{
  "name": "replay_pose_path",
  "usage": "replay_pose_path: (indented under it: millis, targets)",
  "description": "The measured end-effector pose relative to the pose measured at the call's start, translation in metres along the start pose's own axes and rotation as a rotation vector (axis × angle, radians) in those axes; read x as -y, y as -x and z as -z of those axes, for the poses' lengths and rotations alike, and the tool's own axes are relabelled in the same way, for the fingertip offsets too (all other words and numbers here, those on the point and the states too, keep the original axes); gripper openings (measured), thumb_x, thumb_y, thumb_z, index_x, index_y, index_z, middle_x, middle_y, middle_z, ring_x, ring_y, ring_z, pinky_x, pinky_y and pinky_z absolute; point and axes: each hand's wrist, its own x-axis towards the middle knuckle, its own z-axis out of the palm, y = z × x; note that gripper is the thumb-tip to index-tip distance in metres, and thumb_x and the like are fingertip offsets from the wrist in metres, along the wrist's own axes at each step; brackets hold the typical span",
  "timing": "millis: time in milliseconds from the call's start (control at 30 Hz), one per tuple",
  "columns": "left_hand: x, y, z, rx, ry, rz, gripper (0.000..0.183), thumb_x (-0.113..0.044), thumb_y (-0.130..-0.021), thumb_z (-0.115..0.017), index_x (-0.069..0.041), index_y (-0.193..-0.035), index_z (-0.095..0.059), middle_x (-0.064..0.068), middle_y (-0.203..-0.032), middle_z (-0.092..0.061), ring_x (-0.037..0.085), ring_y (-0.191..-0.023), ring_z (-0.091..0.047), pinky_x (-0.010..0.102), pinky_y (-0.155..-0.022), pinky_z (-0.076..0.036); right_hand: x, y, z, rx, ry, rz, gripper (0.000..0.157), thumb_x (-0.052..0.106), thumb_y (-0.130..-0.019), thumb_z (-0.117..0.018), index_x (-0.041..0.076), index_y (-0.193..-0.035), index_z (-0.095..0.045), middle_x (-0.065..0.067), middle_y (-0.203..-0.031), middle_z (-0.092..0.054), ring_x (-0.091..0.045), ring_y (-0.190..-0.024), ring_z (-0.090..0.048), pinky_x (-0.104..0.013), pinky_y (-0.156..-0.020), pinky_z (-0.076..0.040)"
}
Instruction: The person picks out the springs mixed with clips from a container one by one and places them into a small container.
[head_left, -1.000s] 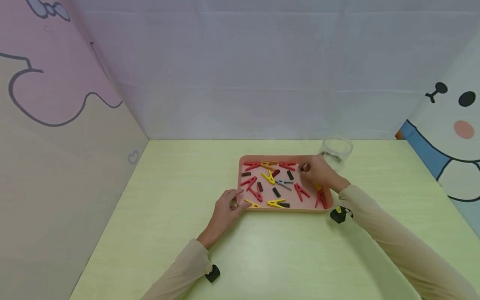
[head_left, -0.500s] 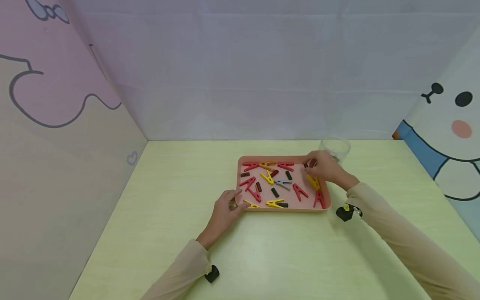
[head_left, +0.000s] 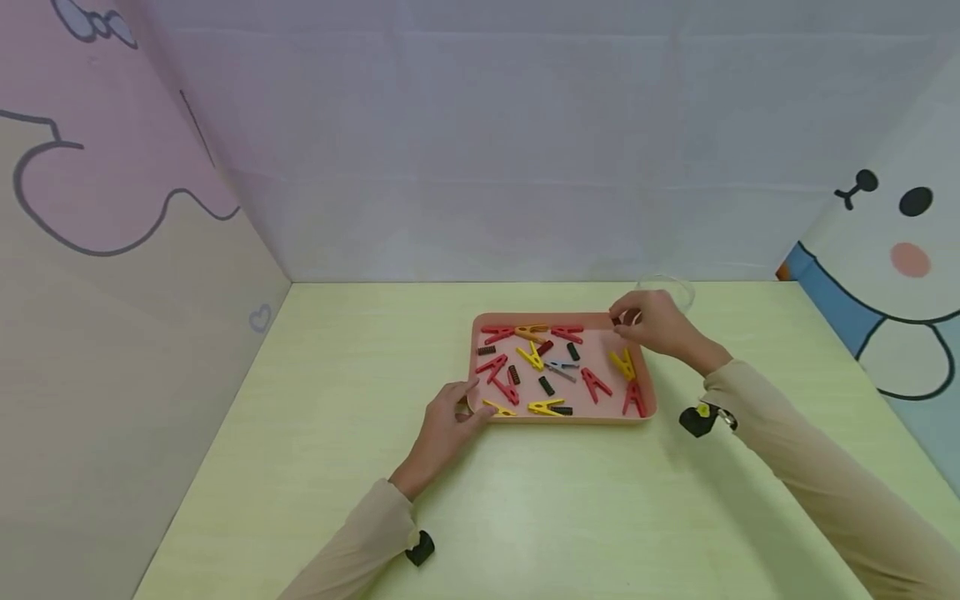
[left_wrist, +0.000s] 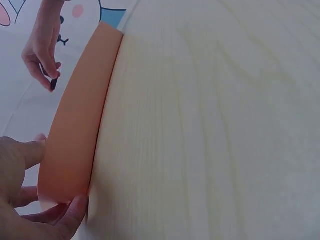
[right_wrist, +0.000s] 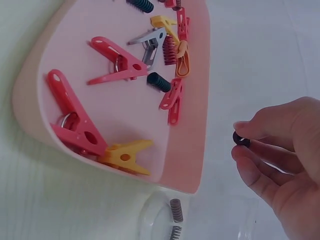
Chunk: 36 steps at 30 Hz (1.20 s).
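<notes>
My right hand (head_left: 651, 318) pinches a small dark coil spring (right_wrist: 241, 140) between thumb and fingertips, above the tray's back right corner. Under it is the pink tray (head_left: 570, 420), holding red, yellow, orange and grey clothespins and several dark springs. My left hand (head_left: 447, 421) grips the tray's near left corner, thumb and fingers on both sides of the wall in the left wrist view. A yellow clothespin (head_left: 622, 364) and a red clothespin (head_left: 634, 400) lie along the tray's right side. The grey clothespin (head_left: 561, 369) rests near the middle.
Behind the right hand stands a clear round bowl (head_left: 681, 285), partly hidden in the head view. The right wrist view shows loose springs (right_wrist: 176, 210) in it. The tray sits on a pale wooden table (head_left: 360, 358) with walls at the back and sides.
My right hand has risen and moved back from inside the tray toward the bowl, with the spring in its fingers. It uncovers the yellow clothespin. My left hand stays at the tray's corner.
</notes>
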Motion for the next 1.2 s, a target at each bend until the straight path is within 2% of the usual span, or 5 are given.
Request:
replay_pose_path:
  millis: [100, 333, 600, 1200]
  targets:
    - [0.000, -0.001, -0.001, 0.004, -0.004, 0.010, 0.062, -0.033, -0.086, -0.069, -0.005, -0.137, -0.049, 0.008, -0.125, -0.053, 0.017, -0.100, -0.052, 0.027, -0.080, -0.051, -0.001, 0.002, 0.005, -0.014, 0.005, 0.001, 0.017, -0.002, -0.080, -0.070, -0.003, -0.097, -0.070, -0.013, -0.089, -0.067, -0.022, -0.075, -0.059, -0.038, -0.067, -0.053]
    - [-0.002, -0.001, 0.000, -0.004, -0.006, 0.031, 0.064, -0.034, -0.086, -0.070, -0.004, -0.138, -0.048, 0.008, -0.123, -0.053, 0.018, -0.099, -0.051, 0.027, -0.080, -0.050, -0.004, 0.003, 0.012, -0.048, 0.013, 0.064, 0.016, -0.003, -0.080, -0.070, -0.003, -0.096, -0.070, -0.014, -0.090, -0.067, -0.023, -0.074, -0.061, -0.039, -0.066, -0.053]
    - [-0.003, 0.002, 0.004, -0.012, -0.013, 0.056, 0.067, -0.037, -0.084, -0.070, -0.005, -0.138, -0.047, 0.007, -0.121, -0.053, 0.018, -0.098, -0.050, 0.029, -0.079, -0.050, -0.002, 0.001, 0.018, -0.060, 0.017, 0.060, 0.017, -0.002, -0.080, -0.070, -0.003, -0.097, -0.070, -0.015, -0.093, -0.067, -0.023, -0.076, -0.062, -0.039, -0.067, -0.054]
    - [-0.004, 0.000, 0.007, 0.000, -0.042, 0.048, 0.064, -0.035, -0.085, -0.070, -0.004, -0.137, -0.048, 0.007, -0.119, -0.054, 0.017, -0.096, -0.051, 0.025, -0.076, -0.050, -0.005, 0.000, 0.037, -0.120, 0.042, 0.092, 0.015, -0.005, -0.078, -0.071, -0.004, -0.093, -0.071, -0.017, -0.092, -0.068, -0.024, -0.073, -0.062, -0.033, -0.063, -0.052]
